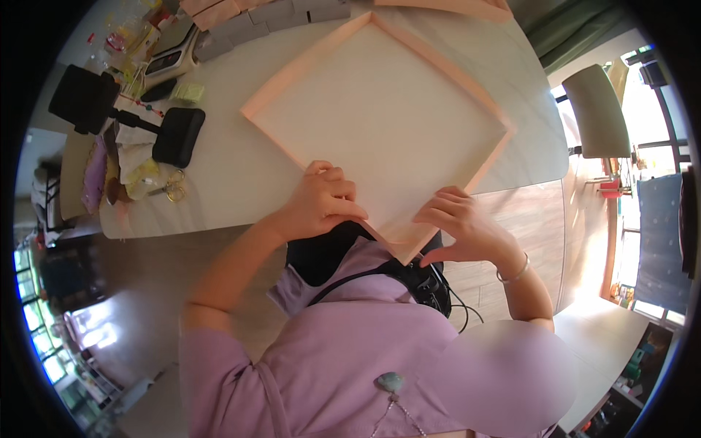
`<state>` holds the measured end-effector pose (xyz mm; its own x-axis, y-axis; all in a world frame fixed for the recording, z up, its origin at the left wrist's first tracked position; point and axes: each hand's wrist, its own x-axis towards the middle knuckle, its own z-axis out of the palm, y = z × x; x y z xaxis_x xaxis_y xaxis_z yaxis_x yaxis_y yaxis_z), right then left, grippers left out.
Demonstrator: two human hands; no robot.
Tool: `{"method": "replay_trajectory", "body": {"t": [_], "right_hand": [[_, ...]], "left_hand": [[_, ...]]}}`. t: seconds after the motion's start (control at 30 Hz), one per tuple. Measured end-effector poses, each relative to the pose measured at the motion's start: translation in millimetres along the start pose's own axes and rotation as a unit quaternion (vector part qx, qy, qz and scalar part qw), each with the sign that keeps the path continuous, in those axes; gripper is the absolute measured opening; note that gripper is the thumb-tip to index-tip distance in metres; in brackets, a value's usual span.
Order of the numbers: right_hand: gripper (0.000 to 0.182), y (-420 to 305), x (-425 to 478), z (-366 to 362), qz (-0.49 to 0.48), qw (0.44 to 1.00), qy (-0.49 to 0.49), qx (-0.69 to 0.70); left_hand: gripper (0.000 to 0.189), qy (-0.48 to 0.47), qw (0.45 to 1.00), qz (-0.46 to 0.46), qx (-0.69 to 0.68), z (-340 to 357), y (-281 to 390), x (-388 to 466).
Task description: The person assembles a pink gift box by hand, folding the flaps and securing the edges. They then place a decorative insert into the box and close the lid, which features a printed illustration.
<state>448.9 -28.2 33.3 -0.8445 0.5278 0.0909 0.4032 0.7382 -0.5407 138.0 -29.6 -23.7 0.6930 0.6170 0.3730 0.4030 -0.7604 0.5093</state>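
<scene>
A large shallow tray-like box, white inside with pinkish-orange walls (449,74), lies turned cornerwise on the white table, its near corner jutting past the table's edge towards my body. My left hand (328,200) grips the near left wall, fingers over the rim and thumb on the inside. On the near right wall rests my right hand (457,227), its fingers bent over the rim and its thumb apart near the closest corner; a bracelet circles that wrist. The undersides of the walls beneath my fingers are hidden.
Gold-handled scissors (174,189), a black stand (178,137) and a digital scale (167,60) are on the table's left. Grey and pink boxes (268,19) line the far side. Another pinkish box part (465,6) lies at the far right. A chair (597,112) stands to the right.
</scene>
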Motion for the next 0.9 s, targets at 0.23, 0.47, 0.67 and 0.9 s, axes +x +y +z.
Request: {"method": "replay_trajectory", "body": {"t": [0.23,0.47,0.67,0.9], "right_hand": [[0.03,7.0,-30.5,23.5,-0.07,0.975,0.106,-0.183],[0.023,2.2,-12.3,21.0,-0.113,0.975,0.138,-0.128],[0.024,-1.3,-8.7,30.5,-0.119,0.982,0.121,-0.081],[0.025,-9.4,-4.0,35.4,-0.131,0.977,0.156,-0.064]], "left_hand": [[0.017,-0.047,0.999,0.014,-0.024,5.7,0.7,-3.4],[0.014,-0.059,0.997,0.043,-0.002,14.9,24.0,-7.7],[0.023,0.0,0.998,0.069,0.011,27.4,19.1,-18.6],[0.024,-0.002,0.997,0.078,-0.005,16.6,9.5,-15.8]]}}
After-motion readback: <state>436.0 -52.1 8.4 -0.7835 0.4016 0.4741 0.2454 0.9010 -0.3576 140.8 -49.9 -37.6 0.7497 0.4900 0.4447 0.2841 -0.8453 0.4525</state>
